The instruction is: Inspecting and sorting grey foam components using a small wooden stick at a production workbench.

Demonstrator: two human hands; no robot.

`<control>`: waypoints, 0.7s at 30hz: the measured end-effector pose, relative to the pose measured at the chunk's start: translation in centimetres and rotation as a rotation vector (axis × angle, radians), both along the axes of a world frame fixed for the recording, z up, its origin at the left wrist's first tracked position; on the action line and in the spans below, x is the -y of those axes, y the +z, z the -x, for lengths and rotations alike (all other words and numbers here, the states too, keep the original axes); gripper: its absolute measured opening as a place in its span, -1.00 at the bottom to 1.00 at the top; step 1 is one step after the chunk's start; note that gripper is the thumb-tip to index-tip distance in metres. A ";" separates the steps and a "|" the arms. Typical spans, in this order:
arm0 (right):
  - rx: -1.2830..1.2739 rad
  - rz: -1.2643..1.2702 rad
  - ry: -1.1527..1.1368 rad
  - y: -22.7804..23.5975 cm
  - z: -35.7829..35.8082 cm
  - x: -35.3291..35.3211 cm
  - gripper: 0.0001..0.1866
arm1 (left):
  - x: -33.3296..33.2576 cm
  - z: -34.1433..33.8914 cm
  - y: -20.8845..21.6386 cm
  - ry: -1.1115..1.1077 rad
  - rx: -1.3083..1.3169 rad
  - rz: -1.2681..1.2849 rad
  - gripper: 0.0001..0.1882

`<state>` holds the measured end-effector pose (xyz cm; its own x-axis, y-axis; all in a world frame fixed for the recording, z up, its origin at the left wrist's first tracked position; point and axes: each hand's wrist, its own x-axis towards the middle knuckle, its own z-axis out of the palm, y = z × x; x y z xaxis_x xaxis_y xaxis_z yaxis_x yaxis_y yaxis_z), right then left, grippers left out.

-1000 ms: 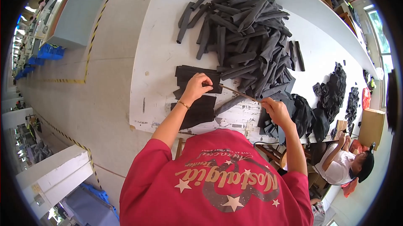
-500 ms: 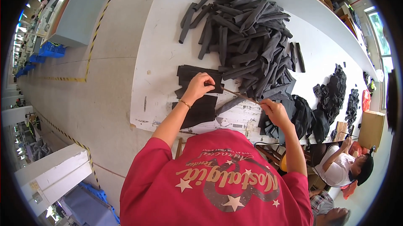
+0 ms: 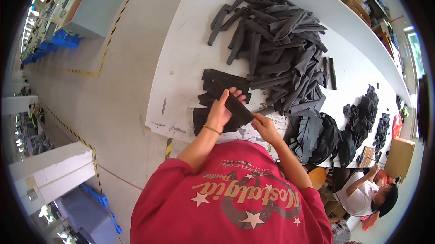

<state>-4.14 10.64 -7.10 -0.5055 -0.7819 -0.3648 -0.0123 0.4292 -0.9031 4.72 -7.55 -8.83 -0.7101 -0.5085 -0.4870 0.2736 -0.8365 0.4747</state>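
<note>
My right grip [image 3: 266,128] is pinched closed on the lower end of a flat black fabric strip [image 3: 240,109], raised over the white counter [image 3: 181,94]. My left grip [image 3: 220,112] sits half open at the strip, fingers showing past its edge; whether it clamps, I cannot tell. Dark-grey fabric tubes [image 3: 286,44] lie heaped beyond.

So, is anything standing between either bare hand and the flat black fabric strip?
Nothing visible does: the bare right hand grips the near end of the flat black fabric strip, which lies across the bare left hand between thumb and fingers. Layered black fabric pieces lie underneath, not between.
</note>
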 end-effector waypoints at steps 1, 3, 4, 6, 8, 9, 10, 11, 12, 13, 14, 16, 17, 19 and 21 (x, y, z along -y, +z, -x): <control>-0.149 0.002 0.011 -0.1 -0.7 1.1 -0.71 | -0.8 0.8 -0.5 0.006 -0.047 -0.269 -0.66; -0.267 0.039 -0.053 0.0 -2.0 2.8 -0.72 | -2.2 1.6 -0.5 0.105 -0.059 -0.146 -0.64; -0.383 0.074 -0.128 0.2 -2.6 3.4 -0.73 | -2.1 1.8 -0.2 0.140 -0.034 -0.147 -0.64; -0.368 0.040 -0.164 0.7 -3.5 3.7 -0.75 | -1.9 2.2 0.6 0.176 -0.016 -0.146 -0.64; -0.326 -0.051 -0.193 1.2 -3.8 3.3 -0.85 | -1.8 2.7 1.6 0.207 0.051 -0.189 -0.67; -0.328 -0.053 -0.193 1.3 -4.1 2.7 -0.85 | -1.7 2.7 1.9 0.206 0.050 -0.191 -0.67; -0.273 -0.084 -0.117 1.3 -4.3 2.1 -0.87 | -1.3 2.9 2.1 0.217 0.086 -0.159 -0.68; -0.218 -0.116 -0.043 1.4 -4.4 1.4 -0.87 | -1.0 3.0 2.3 0.225 0.122 -0.127 -0.70; -0.217 -0.121 -0.047 1.5 -4.7 0.9 -0.87 | -0.6 3.2 2.8 0.239 0.168 -0.104 -0.71; -0.195 -0.123 -0.013 1.7 -4.9 0.3 -0.85 | 0.0 3.1 2.6 0.233 0.169 -0.108 -0.71; -0.172 -0.125 0.019 1.9 -5.0 -0.2 -0.83 | 0.7 3.0 2.1 0.239 0.198 -0.076 -0.71; -0.187 -0.123 0.056 2.5 -4.7 -1.3 -0.82 | 1.4 3.3 2.2 0.248 0.268 0.005 -0.70; -0.203 -0.117 0.096 3.0 -4.4 -2.1 -0.80 | 2.1 3.3 1.9 0.242 0.269 0.001 -0.70; -0.137 -0.238 0.209 5.7 -4.0 -4.0 -0.76 | 4.6 2.5 0.9 0.289 0.185 0.113 -0.70; -0.121 -0.234 0.342 9.0 -3.5 -7.0 -0.74 | 7.7 1.9 -0.4 0.385 0.217 0.152 -0.69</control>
<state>-0.61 17.67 1.86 -0.2818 -0.8150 -0.5063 -0.2888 0.5752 -0.7653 2.79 -15.24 -9.19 -0.3454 -0.7921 -0.5033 0.4314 -0.6103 0.6644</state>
